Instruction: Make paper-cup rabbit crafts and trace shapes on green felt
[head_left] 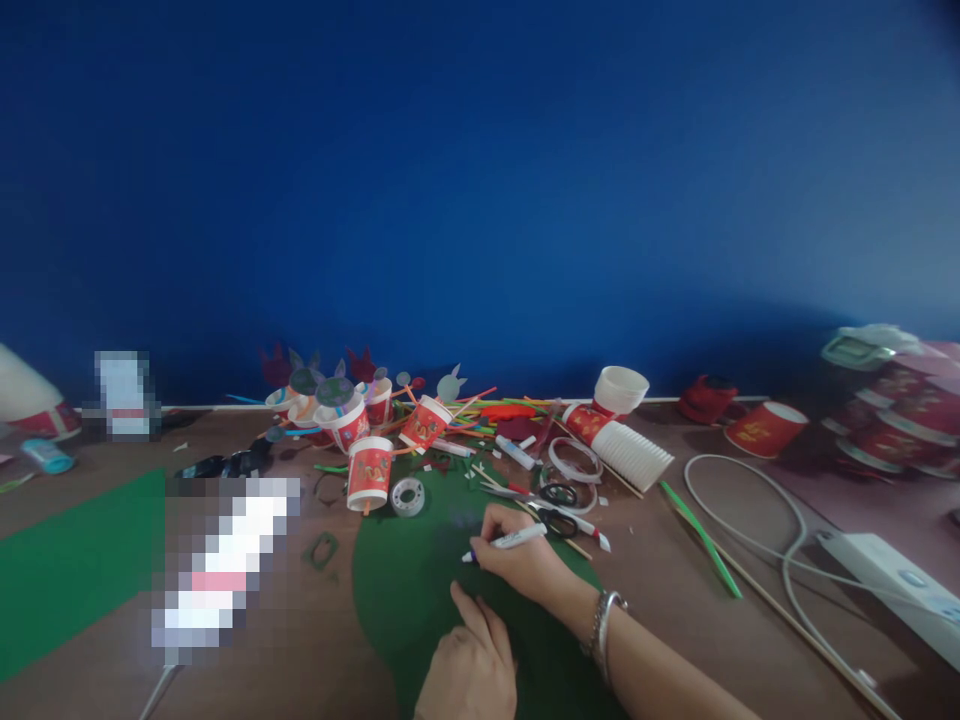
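Note:
My right hand (525,562) grips a white marker pen (507,541), its tip pointing left and touching a dark green sheet of paper (405,580) that lies on the brown table (300,640). My left hand (471,662) rests flat on the same green sheet just below the pen, index finger stretched out beside the pen tip. A silver bracelet (604,618) sits on my right wrist.
Behind the sheet lie red paper cups (370,472), a tape roll (407,496), scissors (556,520), coloured sticks and a stack of white cups (631,452). Another green sheet (67,570) lies at the left. A white cable (750,520) and power strip (892,580) lie at the right.

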